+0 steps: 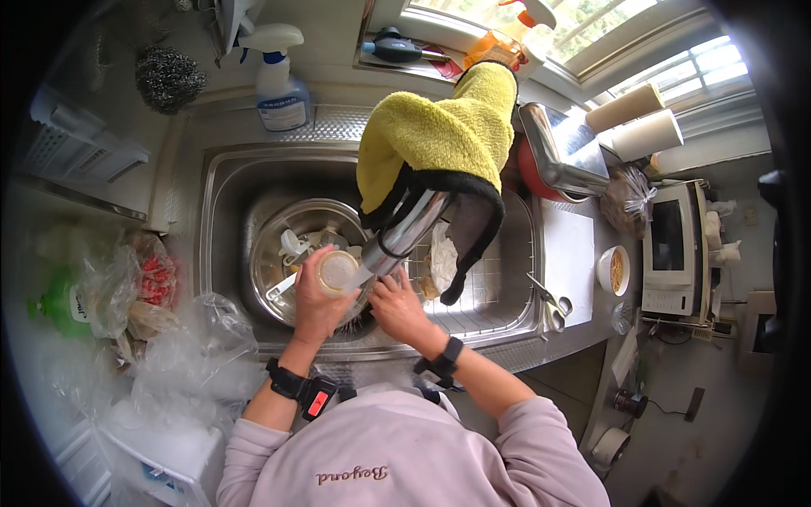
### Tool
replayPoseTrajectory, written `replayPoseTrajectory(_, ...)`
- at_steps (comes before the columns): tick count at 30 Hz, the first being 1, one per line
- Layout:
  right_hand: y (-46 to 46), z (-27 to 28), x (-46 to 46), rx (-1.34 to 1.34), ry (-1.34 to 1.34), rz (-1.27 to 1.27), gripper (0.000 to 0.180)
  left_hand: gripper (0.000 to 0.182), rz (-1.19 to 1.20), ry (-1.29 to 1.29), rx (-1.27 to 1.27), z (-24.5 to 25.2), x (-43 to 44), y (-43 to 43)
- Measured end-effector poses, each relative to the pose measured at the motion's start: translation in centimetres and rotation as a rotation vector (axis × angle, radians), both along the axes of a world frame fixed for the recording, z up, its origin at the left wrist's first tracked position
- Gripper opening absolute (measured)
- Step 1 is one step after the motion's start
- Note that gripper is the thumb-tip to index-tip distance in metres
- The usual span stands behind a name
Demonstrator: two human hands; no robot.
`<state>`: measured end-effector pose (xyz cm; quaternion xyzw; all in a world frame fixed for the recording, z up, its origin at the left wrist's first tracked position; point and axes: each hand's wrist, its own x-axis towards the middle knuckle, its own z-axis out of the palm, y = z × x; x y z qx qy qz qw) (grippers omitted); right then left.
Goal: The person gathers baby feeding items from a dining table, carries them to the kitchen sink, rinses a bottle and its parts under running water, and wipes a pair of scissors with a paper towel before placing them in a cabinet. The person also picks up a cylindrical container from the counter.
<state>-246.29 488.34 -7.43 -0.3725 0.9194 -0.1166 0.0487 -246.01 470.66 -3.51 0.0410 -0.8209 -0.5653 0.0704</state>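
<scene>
My left hand [320,301] holds a small round translucent container [337,271] with its round face upward, beside the end of the chrome faucet [412,222]. My right hand [398,304] is just right of it, under the faucet's tip; its fingertips are partly hidden, and whether they hold anything is unclear. Water sprays below the hands. Beneath them a round steel basin [258,279] stands in the sink [222,190], holding a white-handled utensil [280,287], a white plastic piece [293,246] and other small items. A yellow towel with black edging [437,133] drapes over the faucet.
At right, a wire rack [488,317] in the sink bears a crumpled white bag [443,256]. Scissors [554,310], a white board [570,253] and a bowl of food [613,270] lie on the right counter. Plastic bags [190,355] crowd the left; a blue spray bottle [283,101] stands behind.
</scene>
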Motion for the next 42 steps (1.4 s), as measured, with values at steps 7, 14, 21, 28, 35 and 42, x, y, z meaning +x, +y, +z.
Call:
replayPoseTrajectory(7,5.4,3.9,0.6,-0.216,-0.248,-0.474,0.028,0.072,0.021,0.113,-0.101,-1.5,-0.2,-0.3)
replayPoseTrajectory(14,5.1,3.8,-4.8,-0.419,-0.018,-0.526,0.020,0.071,0.034,0.086,-0.112,-2.1,0.5,-0.7)
replayPoseTrajectory(21,6.4,0.2,-9.3,-0.700,-0.103,-0.639,0.021,0.072,0.012,-0.018,-0.068,-1.9,1.6,-1.6)
replayPoseTrajectory(28,7.1,0.2,-10.1,-0.532,0.017,-0.572,0.019,0.070,-0.037,-0.053,-0.099,-2.7,2.8,-1.5)
replayPoseTrajectory(35,5.5,3.7,-9.4,-0.515,0.047,-0.554,0.019,0.070,-0.073,-0.069,-0.150,-3.7,3.7,-0.7)
replayPoseTrajectory(42,5.1,5.4,-9.3,-0.417,0.095,-0.485,0.018,0.070,-0.069,-0.080,-0.144,-4.2,4.1,-0.5)
